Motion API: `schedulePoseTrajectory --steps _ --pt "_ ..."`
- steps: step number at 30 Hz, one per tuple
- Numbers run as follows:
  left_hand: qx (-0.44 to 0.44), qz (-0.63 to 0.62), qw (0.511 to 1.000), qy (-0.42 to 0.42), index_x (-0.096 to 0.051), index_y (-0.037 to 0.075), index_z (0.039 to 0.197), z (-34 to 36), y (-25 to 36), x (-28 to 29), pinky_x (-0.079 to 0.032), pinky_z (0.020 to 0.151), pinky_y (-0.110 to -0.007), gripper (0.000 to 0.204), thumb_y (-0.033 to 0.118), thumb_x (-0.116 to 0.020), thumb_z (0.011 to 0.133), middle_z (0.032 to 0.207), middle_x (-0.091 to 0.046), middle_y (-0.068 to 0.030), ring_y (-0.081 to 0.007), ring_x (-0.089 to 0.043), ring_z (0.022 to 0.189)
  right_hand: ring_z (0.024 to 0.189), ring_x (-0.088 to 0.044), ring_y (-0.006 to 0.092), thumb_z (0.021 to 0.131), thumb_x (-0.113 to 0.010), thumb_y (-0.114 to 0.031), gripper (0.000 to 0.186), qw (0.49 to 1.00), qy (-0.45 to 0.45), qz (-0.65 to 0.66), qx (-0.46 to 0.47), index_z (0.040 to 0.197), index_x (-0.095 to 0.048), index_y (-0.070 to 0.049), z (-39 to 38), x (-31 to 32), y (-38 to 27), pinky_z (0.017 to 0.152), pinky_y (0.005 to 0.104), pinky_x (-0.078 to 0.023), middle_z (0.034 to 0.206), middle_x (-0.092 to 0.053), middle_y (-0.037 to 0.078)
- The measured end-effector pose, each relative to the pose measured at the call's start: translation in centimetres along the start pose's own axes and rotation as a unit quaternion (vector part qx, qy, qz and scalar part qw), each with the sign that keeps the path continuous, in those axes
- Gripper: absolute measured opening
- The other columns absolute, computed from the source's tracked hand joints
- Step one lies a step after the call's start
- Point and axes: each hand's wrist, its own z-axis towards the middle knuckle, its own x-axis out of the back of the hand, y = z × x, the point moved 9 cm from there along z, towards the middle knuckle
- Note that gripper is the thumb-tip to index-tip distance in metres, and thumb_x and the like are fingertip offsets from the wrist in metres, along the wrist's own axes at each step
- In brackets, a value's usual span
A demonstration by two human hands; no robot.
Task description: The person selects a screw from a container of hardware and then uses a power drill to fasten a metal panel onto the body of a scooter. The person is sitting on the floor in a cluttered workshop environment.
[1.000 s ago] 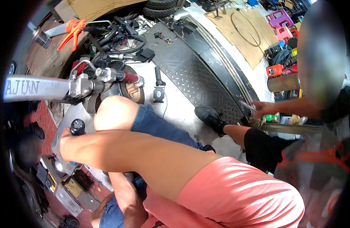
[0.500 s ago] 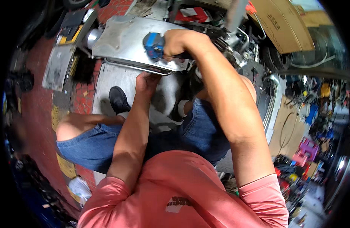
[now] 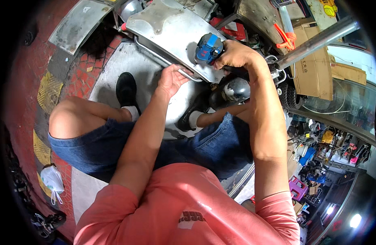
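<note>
Across the top middle lies a long silver metal panel [image 3: 171,28] with rounded plates, and a bent metal rail [image 3: 153,54] runs along its near edge. My right hand [image 3: 237,55] is wrapped round a blue and black cordless power tool [image 3: 209,48], held over the panel's right end; whether its tip touches the metal is hidden. At the near edge, my left hand [image 3: 171,79] has its fingers curled on the rail, close to where the rail bends at its right end. A dark rounded part [image 3: 233,90] sits below the panel's right end.
A grey metal plate [image 3: 80,24] stands at the upper left. To the right are a slanting metal tube [image 3: 318,43], a cardboard box [image 3: 314,69] and a black tyre [image 3: 292,96]. A red box [image 3: 233,30] lies behind the panel. A white plastic bag [image 3: 52,179] rests at the lower left.
The view has shifted, so the panel sits farther right and higher. My left hand has come out from beneath the edge onto the rail. My right hand keeps the tool over the panel's right end.
</note>
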Motion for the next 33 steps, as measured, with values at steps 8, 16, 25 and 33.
schedulePoseTrajectory --steps 8,16,25,33 --pt "0.010 -0.009 1.000 -0.022 -0.059 -0.004 0.117 0.0 0.2 -0.3 -0.049 0.106 -0.056 0.039 0.026 -0.054 0.093 0.109 -0.069 -0.0263 -0.0412 -0.067 0.108 0.059 -0.066 0.0163 0.071 -0.085 -0.005 0.031 0.999 0.000 -0.001 0.051 0.095 -0.069 0.005 1.0 -0.3 0.2 0.054 0.0332 -0.053 0.074 -0.070 0.008" --pt "0.021 -0.023 0.998 -0.049 -0.057 -0.005 0.120 0.3 0.3 -0.6 -0.048 0.107 -0.059 0.039 0.025 -0.054 0.095 0.113 -0.067 -0.0276 -0.0441 -0.066 0.109 0.062 -0.066 0.0159 0.070 -0.086 -0.004 0.034 0.998 0.006 0.019 0.056 0.098 -0.070 0.003 0.9 -0.4 0.4 0.056 0.0325 -0.054 0.078 -0.071 0.008" --pt "0.024 -0.036 0.998 -0.049 -0.066 -0.006 0.109 0.2 0.8 -1.2 -0.053 0.100 -0.054 0.038 0.026 -0.058 0.091 0.096 -0.071 -0.0230 -0.0419 -0.070 0.098 0.078 -0.069 0.0215 0.063 -0.088 -0.016 0.049 0.999 0.018 -0.023 0.021 0.105 -0.072 0.004 1.1 0.1 1.1 0.074 0.0348 -0.056 0.089 -0.074 0.014" --pt "0.031 -0.036 0.997 -0.064 -0.058 -0.006 0.113 0.8 0.8 -0.9 -0.048 0.106 -0.060 0.039 0.026 -0.056 0.090 0.103 -0.068 -0.0274 -0.0459 -0.066 0.104 0.064 -0.067 0.0152 0.069 -0.085 -0.007 0.037 0.998 0.040 -0.023 0.050 0.100 -0.069 0.004 0.4 0.1 0.3 0.060 0.0322 -0.055 0.080 -0.071 0.008"
